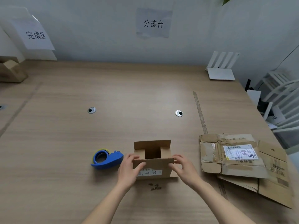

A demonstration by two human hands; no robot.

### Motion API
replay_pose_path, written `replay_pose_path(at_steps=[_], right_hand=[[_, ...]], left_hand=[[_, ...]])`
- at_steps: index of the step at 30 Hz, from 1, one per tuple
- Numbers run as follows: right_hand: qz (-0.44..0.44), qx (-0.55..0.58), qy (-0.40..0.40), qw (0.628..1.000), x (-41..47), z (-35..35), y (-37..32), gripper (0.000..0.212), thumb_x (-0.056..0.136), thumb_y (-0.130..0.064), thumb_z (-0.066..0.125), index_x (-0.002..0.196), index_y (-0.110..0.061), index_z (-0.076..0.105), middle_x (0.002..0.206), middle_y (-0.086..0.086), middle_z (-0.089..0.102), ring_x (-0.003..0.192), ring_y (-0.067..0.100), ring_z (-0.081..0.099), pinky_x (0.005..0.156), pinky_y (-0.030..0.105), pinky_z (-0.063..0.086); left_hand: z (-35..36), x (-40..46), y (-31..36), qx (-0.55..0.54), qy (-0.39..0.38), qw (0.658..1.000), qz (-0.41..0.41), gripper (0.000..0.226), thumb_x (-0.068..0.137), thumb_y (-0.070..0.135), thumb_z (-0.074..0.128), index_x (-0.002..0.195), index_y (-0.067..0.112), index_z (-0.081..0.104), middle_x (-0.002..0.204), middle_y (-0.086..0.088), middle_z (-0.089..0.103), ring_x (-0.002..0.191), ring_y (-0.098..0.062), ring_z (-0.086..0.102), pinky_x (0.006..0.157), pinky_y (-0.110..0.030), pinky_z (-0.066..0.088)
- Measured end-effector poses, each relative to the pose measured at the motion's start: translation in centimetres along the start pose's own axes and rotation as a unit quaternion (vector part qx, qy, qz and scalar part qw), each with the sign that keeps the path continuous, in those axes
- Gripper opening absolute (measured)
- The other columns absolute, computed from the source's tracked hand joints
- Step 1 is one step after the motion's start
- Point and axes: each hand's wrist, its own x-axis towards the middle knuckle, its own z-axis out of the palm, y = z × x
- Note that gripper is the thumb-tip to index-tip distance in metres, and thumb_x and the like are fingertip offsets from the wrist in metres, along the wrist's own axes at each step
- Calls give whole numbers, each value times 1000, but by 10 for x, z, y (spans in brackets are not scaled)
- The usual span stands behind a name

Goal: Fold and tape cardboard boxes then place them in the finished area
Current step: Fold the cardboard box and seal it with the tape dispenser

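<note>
So the small brown cardboard box (152,159) sits on the light wood counter (113,94) down at about 6 o'clock, top still open with the side flaps tucked in and the far flap standing up. The left hand (130,168) grips the box's left front corner, fingers curled around the near flap, and the right hand (183,168) grips the right corner the same way. Just beside the box at its 9 o'clock lies a blue plastic tape dispenser with a yellowish roll (106,158). Over at 3 o'clock there's a pile of flattened, worn cardboard boxes with a white shipping label (241,159). Way out at 10 o'clock a folded brown box (11,70) sits under a paper sign (36,35).
</note>
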Motion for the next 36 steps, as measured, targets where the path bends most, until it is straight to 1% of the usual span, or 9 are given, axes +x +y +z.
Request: replay_pose_path(at_steps=[4, 6, 9, 12, 17, 21, 27, 33, 36], right_hand=[[7, -14, 12, 1000, 6, 5, -2, 17, 94, -38, 69, 99, -21, 70, 115, -10, 59, 106, 12, 60, 91, 28, 46], [20, -17, 31, 999, 10, 9, -5, 21, 87, -35, 75, 103, -27, 63, 114, -11, 60, 105, 13, 62, 87, 30, 49], [28, -11, 59, 998, 12, 11, -9, 74, 75, -30, 83, 136, -40, 42, 131, -18, 51, 107, 8, 59, 87, 31, 52], [-2, 4, 44, 999, 12, 11, -4, 106, 74, -23, 86, 152, -52, 21, 145, -28, 35, 115, 6, 56, 96, 30, 52], [-41, -84, -2, 996, 10, 17, 5, 58, 89, -34, 76, 143, -31, 56, 156, -24, 31, 144, 6, 38, 114, 18, 28], [-42, -108, -25, 993, 8, 27, 8, 65, 93, -45, 67, 152, -31, 43, 166, -19, 15, 149, 5, 26, 119, 25, 27], [-37, -130, 15, 991, 7, 38, 6, 58, 96, -51, 60, 151, -38, 43, 166, -17, 16, 154, 5, 12, 122, 30, 26], [-33, -156, 30, 987, 2, 39, 7, 58, 96, -60, 54, 150, -45, 41, 165, -23, 14, 153, 2, 7, 118, 33, 34], [-35, -161, 30, 986, 3, 38, 4, 58, 95, -61, 54, 150, -47, 40, 164, -25, 13, 153, 1, 7, 116, 33, 36]], left_hand=[[3, -3, -6, -2, 14, 1000, -9, 84, 80, 39, 83, 149, 38, 35, 107, 19, 51, 96, -2, 55, 75, -21, 46], [6, -3, -5, 10, 22, 1000, -13, 105, 77, 35, 86, 155, 46, 17, 122, 14, 51, 105, -13, 59, 81, -32, 52], [8, -2, -8, 37, 13, 999, 19, 115, 74, 29, 87, 153, 55, 8, 141, 14, 41, 113, -15, 57, 87, -36, 54], [8, -3, -13, 41, 3, 998, 51, 95, 73, 32, 87, 147, 50, 31, 136, 24, 44, 109, -6, 56, 86, -29, 51], [9, -4, -18, 87, 10, 995, 46, 46, 78, 37, 84, 120, 26, 67, 148, 12, 49, 126, -15, 56, 96, -32, 48], [10, -2, -19, 89, 5, 995, 39, 54, 82, 39, 81, 132, 25, 66, 154, 10, 44, 128, -18, 55, 106, -37, 45], [16, -3, -19, 98, 29, 994, 30, 50, 85, 38, 78, 132, 23, 66, 152, 11, 46, 130, -16, 53, 107, -35, 44], [-6, 4, -19, 147, 41, 987, 58, 45, 85, 53, 72, 125, 33, 68, 142, 17, 52, 115, -10, 60, 83, -32, 53], [-34, 15, -39, 146, 87, 984, 44, 48, 90, 52, 67, 132, 30, 62, 136, 13, 56, 116, -8, 55, 84, -31, 50]])
